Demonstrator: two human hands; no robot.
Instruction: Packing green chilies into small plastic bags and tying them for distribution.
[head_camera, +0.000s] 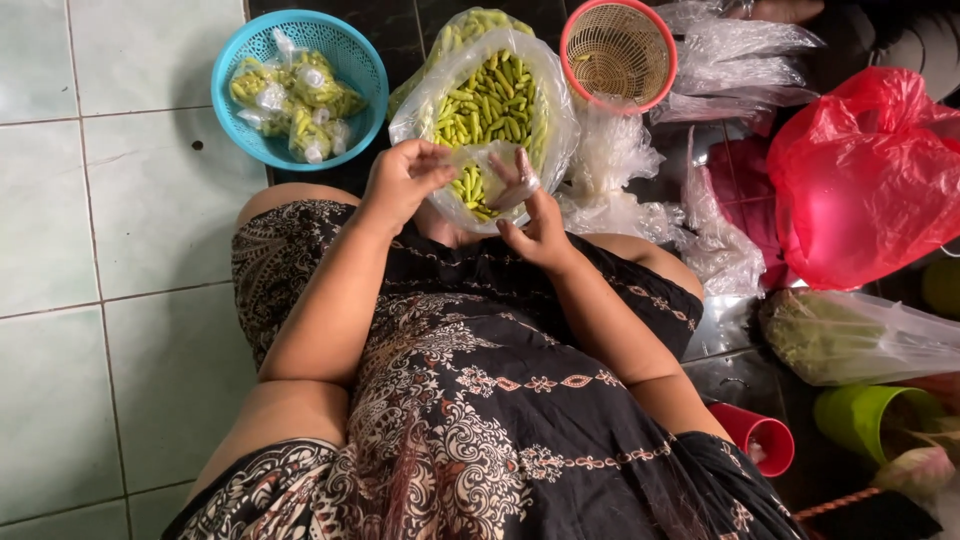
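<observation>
While both hands, left hand (400, 180) and right hand (535, 225), pinch a small clear bag (480, 185) of green chillies at upper centre, several tied packets fill the blue basket (232, 60) upper left; the big bag (490, 100) remains largely full.

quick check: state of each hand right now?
Left hand: closed, pinching the rim of the small clear bag of green chillies.
Right hand: closed on the same bag, fingers inside its mouth.

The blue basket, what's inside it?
The blue basket holds several small clear bags knotted at the top, each stuffed with green chillies. They are piled together, so the basket's bottom and anything underneath them are hidden.
</observation>
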